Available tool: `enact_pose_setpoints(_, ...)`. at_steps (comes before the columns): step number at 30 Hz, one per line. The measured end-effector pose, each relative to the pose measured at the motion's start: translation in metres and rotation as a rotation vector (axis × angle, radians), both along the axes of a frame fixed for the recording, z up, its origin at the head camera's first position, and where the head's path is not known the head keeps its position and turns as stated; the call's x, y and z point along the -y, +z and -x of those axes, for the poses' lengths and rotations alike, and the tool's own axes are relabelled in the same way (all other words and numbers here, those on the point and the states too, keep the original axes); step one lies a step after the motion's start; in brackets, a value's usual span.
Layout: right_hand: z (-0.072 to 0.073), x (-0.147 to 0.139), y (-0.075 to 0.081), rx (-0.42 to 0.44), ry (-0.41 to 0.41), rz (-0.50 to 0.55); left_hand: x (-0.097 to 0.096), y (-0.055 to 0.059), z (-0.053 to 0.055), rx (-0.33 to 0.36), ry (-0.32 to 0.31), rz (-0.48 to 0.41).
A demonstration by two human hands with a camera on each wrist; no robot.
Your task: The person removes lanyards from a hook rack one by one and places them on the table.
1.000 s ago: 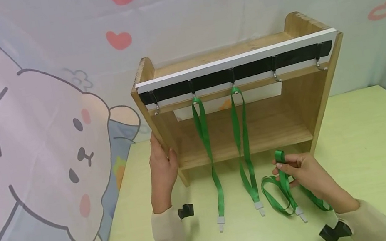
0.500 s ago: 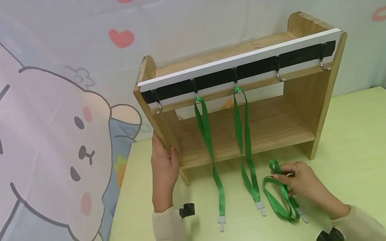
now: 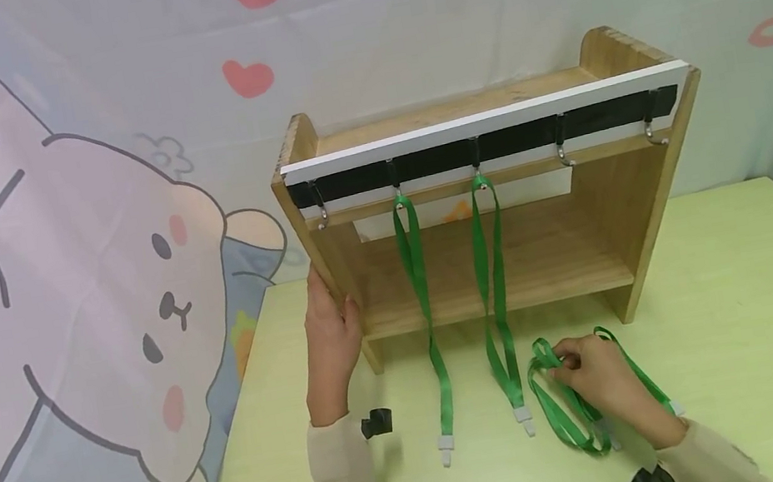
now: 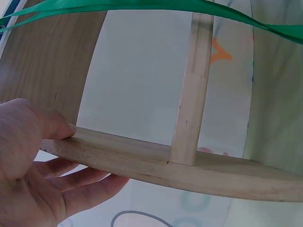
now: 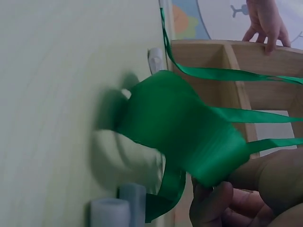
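My left hand (image 3: 330, 342) grips the left side panel (image 4: 142, 163) of a small wooden shelf (image 3: 495, 257). In the left wrist view the thumb lies on one face and the fingers on the other. My right hand (image 3: 601, 375) pinches a bunched green lanyard (image 3: 562, 415) low over the table, in front of the shelf; the right wrist view shows its ribbon (image 5: 175, 123) close up. Two green lanyards, one on the left (image 3: 424, 311) and one in the middle (image 3: 494, 300), hang from hooks, with pale clips at their lower ends. Another lanyard (image 3: 643, 373) lies partly hidden behind the right hand.
A white rail with a black strip (image 3: 434, 159) and several metal hooks runs along the shelf's top front. The left end hook (image 3: 322, 216) and two right hooks (image 3: 564, 155) carry nothing. The pale green table (image 3: 763, 316) meets a printed cloth backdrop (image 3: 398, 28).
My right hand has come down towards the table with the bunched lanyard. The lanyard at its right is visible again after being hidden. My left hand has kept its grip on the shelf.
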State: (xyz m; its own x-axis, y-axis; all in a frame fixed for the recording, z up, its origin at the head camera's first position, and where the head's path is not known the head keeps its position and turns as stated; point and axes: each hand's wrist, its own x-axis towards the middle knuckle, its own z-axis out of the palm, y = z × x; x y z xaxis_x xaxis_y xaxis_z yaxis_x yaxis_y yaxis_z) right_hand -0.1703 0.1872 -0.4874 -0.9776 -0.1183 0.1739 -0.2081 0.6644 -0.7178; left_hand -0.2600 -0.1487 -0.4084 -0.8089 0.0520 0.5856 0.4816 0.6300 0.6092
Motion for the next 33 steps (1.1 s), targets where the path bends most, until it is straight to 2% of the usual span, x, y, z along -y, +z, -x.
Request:
enact_pose_setpoints(9,-0.001,0.004,-0.001,0.035,-0.049,-0.059,-0.001,0.000,0.000,0.008,-0.004,-0.004)
enact_pose_setpoints(16,-0.002,0.004,-0.001,0.022,-0.054,-0.094,0.000,-0.001,0.000,-0.001,-0.004,0.003)
enact_pose_setpoints(33,0.002,-0.006,0.018,0.018,-0.077,-0.101,0.000,-0.002,0.001,-0.009,0.003,0.006)
